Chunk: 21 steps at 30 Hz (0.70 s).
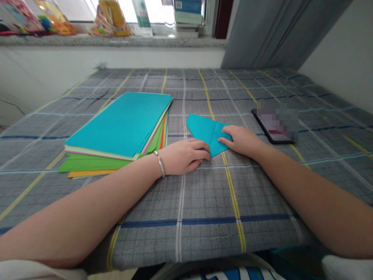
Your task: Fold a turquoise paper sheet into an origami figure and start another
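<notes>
A folded sheet of turquoise paper [204, 130] lies on the checked tablecloth, with a crease running down its middle. My left hand [186, 156], a silver bracelet at its wrist, has its fingers curled together on the paper's near left edge. At the right edge, the thumb and fingers of my right hand [240, 140] hold the sheet, covering its right corner. Left of the hands rests a stack of coloured paper [122, 122], turquoise on top, with green, orange and other sheets sticking out below.
A phone [275, 126] with a partly blurred screen lies right of my right hand. The grey checked tablecloth [204, 202] covers the table up to the wall. Behind it, a windowsill [116, 41] bears bags, a bottle and books. A grey curtain [262, 35] hangs at the back right.
</notes>
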{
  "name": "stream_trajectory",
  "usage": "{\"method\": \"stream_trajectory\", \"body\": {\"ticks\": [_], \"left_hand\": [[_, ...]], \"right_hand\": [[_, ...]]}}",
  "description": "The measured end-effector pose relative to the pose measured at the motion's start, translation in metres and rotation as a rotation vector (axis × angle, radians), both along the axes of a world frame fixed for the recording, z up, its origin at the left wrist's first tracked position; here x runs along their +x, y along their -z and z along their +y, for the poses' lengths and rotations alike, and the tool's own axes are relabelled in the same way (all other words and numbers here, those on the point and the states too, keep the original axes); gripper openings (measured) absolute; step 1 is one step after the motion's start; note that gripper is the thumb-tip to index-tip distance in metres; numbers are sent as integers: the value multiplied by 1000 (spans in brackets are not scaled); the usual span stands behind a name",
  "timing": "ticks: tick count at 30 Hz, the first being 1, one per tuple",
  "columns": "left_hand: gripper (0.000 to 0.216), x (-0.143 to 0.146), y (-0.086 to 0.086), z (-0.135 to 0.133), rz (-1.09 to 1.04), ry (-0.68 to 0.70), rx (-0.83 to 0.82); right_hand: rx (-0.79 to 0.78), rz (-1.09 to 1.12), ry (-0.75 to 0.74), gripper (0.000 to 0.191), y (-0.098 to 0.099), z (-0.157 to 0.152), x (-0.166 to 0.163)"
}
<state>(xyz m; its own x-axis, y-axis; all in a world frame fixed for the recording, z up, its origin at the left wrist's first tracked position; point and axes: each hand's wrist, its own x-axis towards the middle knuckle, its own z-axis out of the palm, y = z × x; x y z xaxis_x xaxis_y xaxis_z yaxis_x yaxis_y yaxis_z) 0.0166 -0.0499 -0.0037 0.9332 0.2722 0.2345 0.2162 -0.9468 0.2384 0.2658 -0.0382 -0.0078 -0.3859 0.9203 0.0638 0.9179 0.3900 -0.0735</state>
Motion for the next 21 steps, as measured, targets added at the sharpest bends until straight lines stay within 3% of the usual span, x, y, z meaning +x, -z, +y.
{"method": "stream_trajectory", "body": {"ticks": [9,21], "left_hand": [[16,-5,6,8,-144,-66,-240],[28,-2,4,3,-46,8,-53]], "right_hand": [[14,9,-20,26,2,0,3],[-1,2,-10,26,-1,0,1]]}}
